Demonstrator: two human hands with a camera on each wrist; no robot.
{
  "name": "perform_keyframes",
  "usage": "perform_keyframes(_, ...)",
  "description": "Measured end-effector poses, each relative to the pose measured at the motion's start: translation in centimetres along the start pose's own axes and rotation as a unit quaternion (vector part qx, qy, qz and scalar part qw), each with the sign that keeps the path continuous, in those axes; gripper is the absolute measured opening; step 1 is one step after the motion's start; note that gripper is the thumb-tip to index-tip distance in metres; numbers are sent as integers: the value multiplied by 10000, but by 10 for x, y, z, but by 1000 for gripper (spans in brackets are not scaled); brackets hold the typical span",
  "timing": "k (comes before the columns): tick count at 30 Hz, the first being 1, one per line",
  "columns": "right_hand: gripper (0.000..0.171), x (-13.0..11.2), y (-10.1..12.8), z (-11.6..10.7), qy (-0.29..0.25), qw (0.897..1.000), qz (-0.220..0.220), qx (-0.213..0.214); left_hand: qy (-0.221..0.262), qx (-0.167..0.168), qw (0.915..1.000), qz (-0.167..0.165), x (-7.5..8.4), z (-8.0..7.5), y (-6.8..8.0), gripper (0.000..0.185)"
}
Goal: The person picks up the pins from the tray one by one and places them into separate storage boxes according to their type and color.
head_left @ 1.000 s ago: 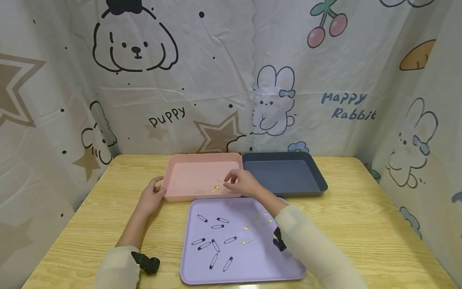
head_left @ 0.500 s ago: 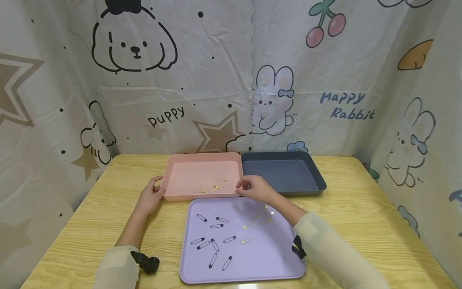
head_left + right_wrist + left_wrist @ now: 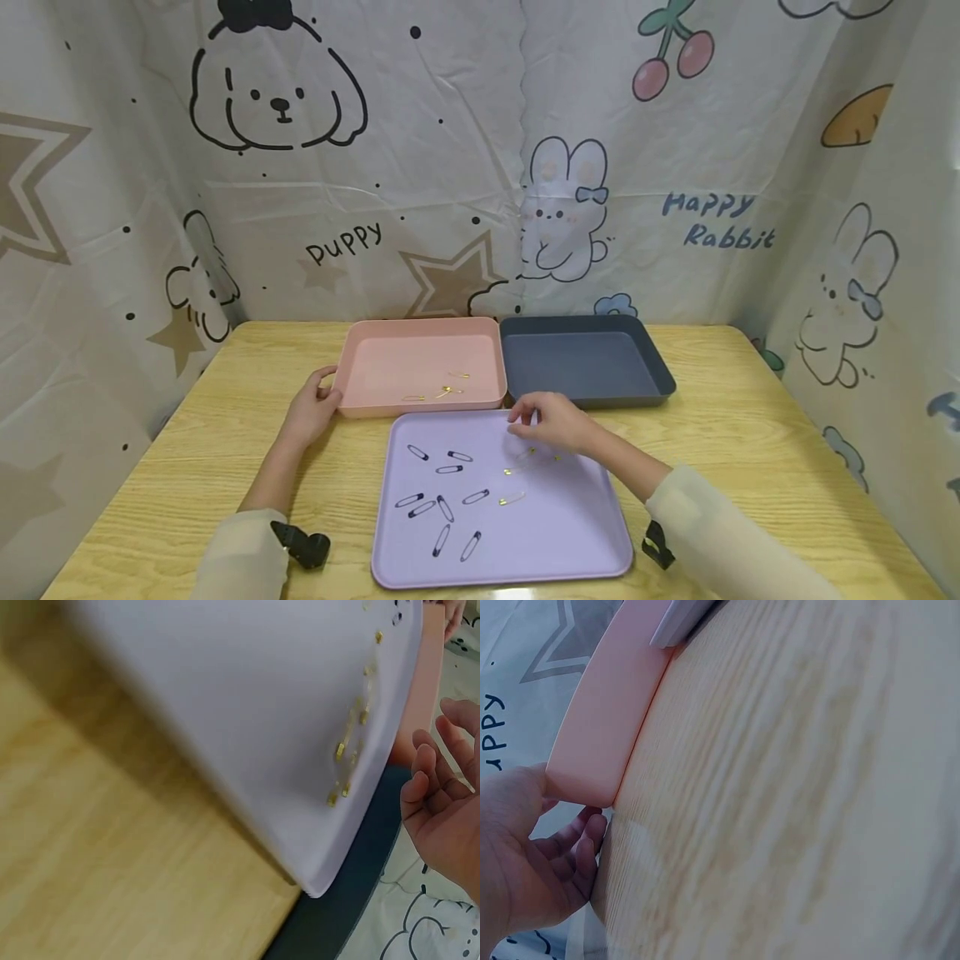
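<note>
My left hand (image 3: 311, 410) holds the left end of the pink tray (image 3: 412, 358); in the left wrist view the thumb lies against the tray's corner, with the other fingers curled below it. Gold safety pins (image 3: 447, 390) lie inside that tray. Over the far right part of the lilac tray (image 3: 555, 542) hovers my right hand (image 3: 558, 422), fingers loosely bent and nothing between them. Beneath and beside it lie gold safety pins (image 3: 340, 751), partly hidden by the hand in the head view. Several safety pins with black heads (image 3: 476, 497) are spread over the lilac tray's left half.
A dark blue-grey tray (image 3: 585, 362) stands against the pink tray's right side. All three trays are on a wooden table (image 3: 750, 450), the lilac one nearest me. A printed curtain (image 3: 450, 167) hangs behind and on both sides.
My right hand has let go of a gold safety pin in the pink tray, then drawn back to the right, over the lilac tray. The left hand has stayed at the pink tray.
</note>
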State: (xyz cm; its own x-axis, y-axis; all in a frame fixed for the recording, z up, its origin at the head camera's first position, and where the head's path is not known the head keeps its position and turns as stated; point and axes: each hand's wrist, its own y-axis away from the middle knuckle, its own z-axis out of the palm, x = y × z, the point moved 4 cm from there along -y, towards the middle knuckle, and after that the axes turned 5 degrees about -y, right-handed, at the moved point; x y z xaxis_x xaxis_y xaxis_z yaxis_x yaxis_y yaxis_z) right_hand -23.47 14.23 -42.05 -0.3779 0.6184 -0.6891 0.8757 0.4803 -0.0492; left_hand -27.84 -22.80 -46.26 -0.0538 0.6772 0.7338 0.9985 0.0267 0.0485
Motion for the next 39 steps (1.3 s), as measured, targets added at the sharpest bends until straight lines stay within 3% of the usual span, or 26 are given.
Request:
perform_keyframes(19,5,6,50,28,-113,9963,-480,-702,-72,23,10000,6,2,-1,1,51)
perform_keyframes(39,6,-5,51,40,736,9926,-568,-778,-9,35,10000,-53,5,-2,3,51)
